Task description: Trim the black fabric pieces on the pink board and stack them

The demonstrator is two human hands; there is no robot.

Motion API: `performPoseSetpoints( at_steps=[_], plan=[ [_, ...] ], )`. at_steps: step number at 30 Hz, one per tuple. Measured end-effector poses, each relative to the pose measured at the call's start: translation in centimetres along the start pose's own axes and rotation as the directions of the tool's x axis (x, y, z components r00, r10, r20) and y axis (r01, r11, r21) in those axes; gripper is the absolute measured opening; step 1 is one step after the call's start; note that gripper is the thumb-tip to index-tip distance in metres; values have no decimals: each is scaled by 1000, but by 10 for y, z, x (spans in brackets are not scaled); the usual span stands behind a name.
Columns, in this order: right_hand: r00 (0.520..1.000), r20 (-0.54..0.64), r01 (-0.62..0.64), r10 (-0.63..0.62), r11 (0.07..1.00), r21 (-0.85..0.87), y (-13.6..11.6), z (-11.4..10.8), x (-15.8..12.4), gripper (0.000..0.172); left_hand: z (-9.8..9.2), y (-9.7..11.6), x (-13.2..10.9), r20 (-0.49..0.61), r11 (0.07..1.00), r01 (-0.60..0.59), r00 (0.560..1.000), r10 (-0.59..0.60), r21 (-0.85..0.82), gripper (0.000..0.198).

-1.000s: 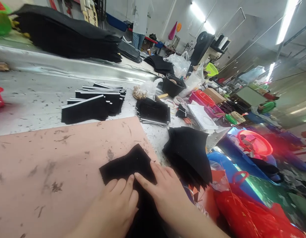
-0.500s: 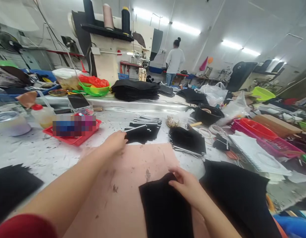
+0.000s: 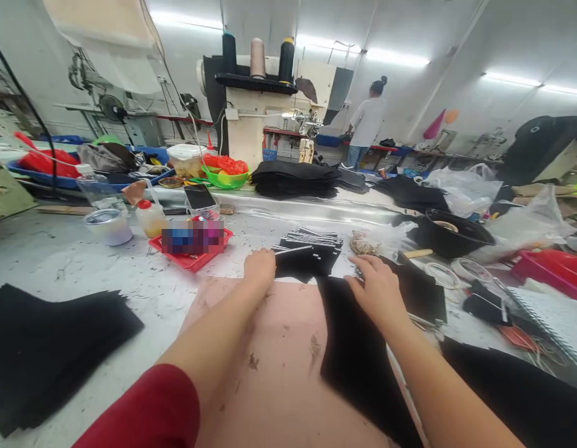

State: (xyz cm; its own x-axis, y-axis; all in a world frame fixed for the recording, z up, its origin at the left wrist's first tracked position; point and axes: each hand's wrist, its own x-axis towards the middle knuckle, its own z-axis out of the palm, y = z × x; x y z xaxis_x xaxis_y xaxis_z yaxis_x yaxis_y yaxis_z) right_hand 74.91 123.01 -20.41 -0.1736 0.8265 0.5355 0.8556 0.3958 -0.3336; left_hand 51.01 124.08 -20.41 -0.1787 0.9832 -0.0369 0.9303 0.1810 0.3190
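Observation:
My left hand (image 3: 260,269) is at the left edge of a fanned pile of small black pieces (image 3: 297,264) with white strips. Its fingers are curled closed on the edge of the front piece; the fingertips are partly hidden. My right hand (image 3: 379,289) has its thumb at the upper edge of a larger black fabric piece (image 3: 351,348) and appears to hold it there, with the fingers reaching beyond. That piece slants down over the right part of a pink mat (image 3: 269,348). Another pile of small black pieces (image 3: 426,292) lies just right of this hand.
Black cut pieces (image 3: 59,348) lie at left, and more black fabric (image 3: 516,386) at right. A red basket (image 3: 195,258), a bottle (image 3: 150,219) and a lidded cup (image 3: 108,227) stand behind. A sewing machine (image 3: 246,118) rises at the back; a person (image 3: 366,121) stands beyond.
My view has turned left. My right hand has moved forward with the larger black piece, bringing its top near the pile. My left hand stays at the pile's left edge.

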Motion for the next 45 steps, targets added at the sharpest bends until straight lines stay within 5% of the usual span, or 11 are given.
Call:
performPoseSetpoints(
  at_steps=[4, 7, 11, 16, 18, 22, 28, 33, 36, 40, 45],
  plan=[
    [910, -128, 390, -395, 919, -62, -43, -5, -23, 21, -15, 11, -38, -29, 967, -89, 996, 85, -239, 22],
    [850, -147, 515, -506, 857, 29, -74, -23, -43, 27, -30, 15, -90, -15, 874, -179, 981, 194, -452, 9],
    [910, 5, 379, -414, 838, 393, -104, -47, -74, 17, -37, 4, -161, 82, 725, -123, 967, 241, -678, 18],
    [922, 291, 21, -255, 784, 621, -123, -57, -107, 12, -23, -11, -205, 299, 415, 244, 952, 71, -876, 25],
    [925, 316, -26, -211, 794, 607, -126, -58, -117, 11, -16, -12, -214, 352, 366, 312, 935, 48, -877, 25],
    [931, 327, -27, -160, 866, 500, -127, -61, -130, 11, -6, -10, -228, 353, 490, 256, 929, 114, -833, 26],
    [916, 302, 181, -264, 944, 277, -129, -64, -144, 15, 5, -4, -238, 320, 633, 155, 934, 156, -759, 20],
    [934, 119, 319, -337, 936, 151, -130, -61, -155, 22, 5, -1, -237, 355, 630, 189, 923, 148, -753, 21],
    [972, 139, 125, -188, 921, 368, -122, -58, -156, 17, 7, 1, -236, 408, 585, 257, 902, 141, -769, 25],
    [936, 349, -283, 53, 704, 652, -109, -55, -158, 11, 17, 6, -234, 546, 509, 405, 822, 160, -759, 36],
    [941, 332, -270, 63, 729, 629, -101, -54, -163, 10, 25, 11, -234, 601, 483, 457, 774, 198, -747, 37]
  ],
)
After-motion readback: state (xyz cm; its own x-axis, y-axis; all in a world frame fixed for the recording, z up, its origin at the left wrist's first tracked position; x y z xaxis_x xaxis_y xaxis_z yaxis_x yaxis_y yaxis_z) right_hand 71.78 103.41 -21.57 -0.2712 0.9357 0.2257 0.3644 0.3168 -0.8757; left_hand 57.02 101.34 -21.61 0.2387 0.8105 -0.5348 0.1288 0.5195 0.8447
